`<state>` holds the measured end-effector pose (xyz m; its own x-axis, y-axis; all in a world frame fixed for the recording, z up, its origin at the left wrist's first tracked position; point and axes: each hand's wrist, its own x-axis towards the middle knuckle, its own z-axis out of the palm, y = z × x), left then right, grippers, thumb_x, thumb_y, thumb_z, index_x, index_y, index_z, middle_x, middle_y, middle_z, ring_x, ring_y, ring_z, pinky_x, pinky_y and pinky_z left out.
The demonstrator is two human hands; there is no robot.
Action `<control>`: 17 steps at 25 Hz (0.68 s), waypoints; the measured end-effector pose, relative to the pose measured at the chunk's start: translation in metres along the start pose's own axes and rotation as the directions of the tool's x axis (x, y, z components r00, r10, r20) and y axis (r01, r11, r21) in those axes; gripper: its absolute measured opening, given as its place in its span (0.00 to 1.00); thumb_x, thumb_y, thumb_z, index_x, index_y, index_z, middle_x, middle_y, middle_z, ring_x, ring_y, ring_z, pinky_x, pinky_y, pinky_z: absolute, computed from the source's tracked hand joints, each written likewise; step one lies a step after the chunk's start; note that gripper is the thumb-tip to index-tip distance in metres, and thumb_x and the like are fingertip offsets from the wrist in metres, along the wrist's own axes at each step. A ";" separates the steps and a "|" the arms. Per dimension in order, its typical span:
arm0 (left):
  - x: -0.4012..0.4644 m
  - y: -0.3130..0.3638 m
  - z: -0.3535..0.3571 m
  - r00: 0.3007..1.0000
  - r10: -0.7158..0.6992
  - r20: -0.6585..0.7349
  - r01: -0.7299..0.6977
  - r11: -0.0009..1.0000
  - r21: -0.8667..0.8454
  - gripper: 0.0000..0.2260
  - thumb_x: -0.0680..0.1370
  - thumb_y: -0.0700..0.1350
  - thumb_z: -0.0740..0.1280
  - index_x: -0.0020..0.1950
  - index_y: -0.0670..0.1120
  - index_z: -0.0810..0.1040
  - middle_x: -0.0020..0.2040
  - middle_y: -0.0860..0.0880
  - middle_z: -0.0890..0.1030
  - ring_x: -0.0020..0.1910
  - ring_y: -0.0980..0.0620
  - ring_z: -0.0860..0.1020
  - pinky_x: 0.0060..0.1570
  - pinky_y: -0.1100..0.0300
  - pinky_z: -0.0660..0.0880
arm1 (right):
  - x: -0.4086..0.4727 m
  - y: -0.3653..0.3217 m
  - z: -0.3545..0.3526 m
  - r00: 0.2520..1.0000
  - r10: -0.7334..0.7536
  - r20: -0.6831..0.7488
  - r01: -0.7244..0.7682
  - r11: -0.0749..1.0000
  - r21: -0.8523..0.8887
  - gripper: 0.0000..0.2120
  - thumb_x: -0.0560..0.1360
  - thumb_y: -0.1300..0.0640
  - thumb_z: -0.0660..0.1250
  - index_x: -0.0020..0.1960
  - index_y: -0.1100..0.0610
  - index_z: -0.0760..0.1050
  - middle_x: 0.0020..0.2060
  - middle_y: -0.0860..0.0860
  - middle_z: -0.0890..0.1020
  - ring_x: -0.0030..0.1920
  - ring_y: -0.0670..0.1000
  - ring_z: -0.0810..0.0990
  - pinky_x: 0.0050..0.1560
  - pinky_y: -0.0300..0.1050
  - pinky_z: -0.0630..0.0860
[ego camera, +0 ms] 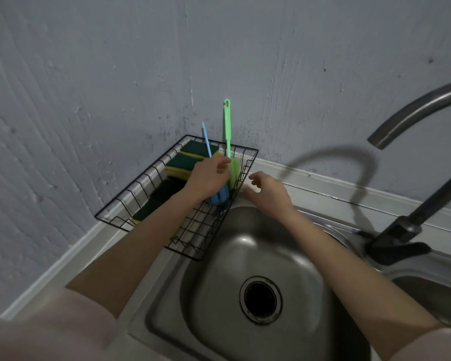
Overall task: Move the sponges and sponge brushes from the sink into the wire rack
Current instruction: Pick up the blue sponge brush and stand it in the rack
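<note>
A black wire rack (130,194) stands in the corner left of the steel sink (219,295). Several green-and-yellow sponges (182,162) lie in it. A green sponge brush (228,131) stands upright at the rack's far right, leaning on the wall. My left hand (206,178) is over the rack, shut on the blue sponge brush (219,198), whose thin handle sticks up past my fingers. My right hand (268,194) hovers just right of the rack, fingers apart and holding nothing. No sponge shows in the sink basin.
A dark curved faucet (412,110) arches over the sink from the right, its base (399,243) on the sink rim. The drain (261,299) is in the basin's middle. Grey walls meet behind the rack. A second basin (432,295) shows at the right edge.
</note>
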<state>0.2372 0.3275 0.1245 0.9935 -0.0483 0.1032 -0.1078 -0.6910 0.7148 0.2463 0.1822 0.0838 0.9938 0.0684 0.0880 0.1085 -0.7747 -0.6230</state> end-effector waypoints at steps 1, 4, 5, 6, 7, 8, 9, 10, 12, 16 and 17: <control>-0.009 0.006 0.004 1.000 0.012 -0.016 -0.012 1.000 0.002 0.16 0.78 0.41 0.59 0.65 0.42 0.71 0.64 0.43 0.76 0.62 0.49 0.74 0.54 0.67 0.67 | -0.009 0.007 -0.005 1.000 0.004 -0.003 -0.004 1.000 0.014 0.19 0.72 0.52 0.66 0.61 0.57 0.71 0.58 0.57 0.79 0.59 0.58 0.75 0.58 0.50 0.71; -0.035 0.022 0.018 0.998 0.014 -0.053 -0.014 1.000 -0.011 0.14 0.78 0.42 0.59 0.63 0.41 0.73 0.62 0.43 0.77 0.60 0.48 0.75 0.50 0.69 0.66 | -0.034 0.031 -0.020 1.000 0.014 -0.028 -0.013 0.999 0.043 0.20 0.71 0.51 0.66 0.61 0.57 0.72 0.57 0.56 0.80 0.59 0.56 0.76 0.58 0.47 0.71; -0.044 0.026 0.024 0.998 0.009 -0.056 -0.010 1.000 -0.015 0.14 0.78 0.42 0.60 0.63 0.41 0.73 0.62 0.42 0.77 0.60 0.47 0.75 0.48 0.70 0.65 | -0.043 0.039 -0.025 0.999 0.007 -0.034 -0.006 0.999 0.041 0.19 0.71 0.52 0.66 0.61 0.57 0.72 0.56 0.56 0.80 0.58 0.57 0.77 0.57 0.46 0.71; -0.054 0.031 0.031 0.999 0.003 -0.051 -0.004 1.000 -0.018 0.14 0.78 0.42 0.60 0.62 0.41 0.73 0.62 0.42 0.78 0.60 0.47 0.75 0.47 0.71 0.64 | -0.053 0.048 -0.029 0.999 -0.006 -0.036 0.007 0.999 0.038 0.19 0.72 0.54 0.66 0.60 0.58 0.72 0.56 0.57 0.81 0.57 0.57 0.77 0.56 0.44 0.70; -0.063 0.036 0.039 0.999 -0.002 -0.045 0.001 1.000 -0.022 0.14 0.78 0.43 0.60 0.62 0.41 0.73 0.61 0.43 0.78 0.59 0.48 0.75 0.45 0.72 0.64 | -0.063 0.058 -0.034 0.999 -0.021 -0.034 0.022 0.999 0.037 0.18 0.72 0.56 0.66 0.60 0.59 0.73 0.55 0.57 0.81 0.56 0.57 0.77 0.54 0.42 0.70; -0.070 0.039 0.046 0.999 -0.008 -0.043 0.007 1.000 -0.021 0.14 0.78 0.43 0.60 0.62 0.42 0.73 0.61 0.43 0.78 0.59 0.48 0.75 0.46 0.73 0.64 | -0.071 0.066 -0.036 0.999 -0.029 -0.030 0.030 0.999 0.043 0.17 0.71 0.57 0.66 0.60 0.59 0.73 0.54 0.57 0.81 0.56 0.57 0.78 0.52 0.41 0.69; -0.077 0.042 0.053 0.999 -0.010 -0.042 0.010 1.000 -0.013 0.14 0.78 0.43 0.60 0.62 0.42 0.74 0.61 0.43 0.78 0.58 0.49 0.75 0.47 0.72 0.65 | -0.079 0.074 -0.039 0.999 -0.024 -0.022 0.025 0.999 0.046 0.17 0.71 0.59 0.66 0.59 0.59 0.73 0.54 0.56 0.81 0.55 0.56 0.78 0.51 0.39 0.68; -0.086 0.046 0.062 0.999 -0.009 -0.036 0.009 1.000 -0.002 0.14 0.78 0.43 0.61 0.62 0.42 0.74 0.60 0.43 0.78 0.58 0.50 0.75 0.48 0.72 0.65 | -0.088 0.083 -0.044 1.000 -0.013 -0.014 0.014 0.999 0.038 0.17 0.71 0.59 0.66 0.59 0.58 0.73 0.53 0.56 0.81 0.55 0.55 0.78 0.50 0.38 0.67; -0.100 0.054 0.081 1.000 -0.006 -0.004 0.006 1.000 0.015 0.14 0.77 0.43 0.61 0.62 0.42 0.74 0.60 0.43 0.79 0.58 0.49 0.76 0.49 0.70 0.66 | -0.104 0.099 -0.053 1.000 0.000 0.001 0.000 1.000 0.020 0.17 0.70 0.60 0.66 0.59 0.57 0.74 0.53 0.55 0.81 0.54 0.54 0.78 0.49 0.38 0.66; -0.121 0.070 0.117 0.997 -0.027 0.077 0.024 0.999 0.037 0.13 0.76 0.42 0.62 0.61 0.43 0.75 0.59 0.44 0.80 0.57 0.49 0.77 0.57 0.64 0.68 | -0.138 0.131 -0.072 0.999 0.031 0.029 -0.032 0.999 0.036 0.16 0.70 0.63 0.65 0.58 0.58 0.75 0.55 0.55 0.81 0.57 0.55 0.78 0.58 0.43 0.71; -0.125 0.074 0.126 0.995 -0.029 0.095 0.025 0.999 0.037 0.13 0.77 0.42 0.62 0.60 0.43 0.75 0.58 0.44 0.80 0.57 0.49 0.78 0.56 0.65 0.68 | -0.146 0.140 -0.076 0.998 0.052 0.033 -0.053 0.998 0.029 0.16 0.70 0.63 0.65 0.58 0.57 0.75 0.55 0.55 0.81 0.57 0.55 0.78 0.60 0.45 0.71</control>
<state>0.1094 0.1915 0.0773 0.9952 -0.0962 0.0166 -0.0810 -0.7184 0.6909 0.1143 0.0158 0.0432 0.9984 0.0483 0.0300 0.0562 -0.7586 -0.6492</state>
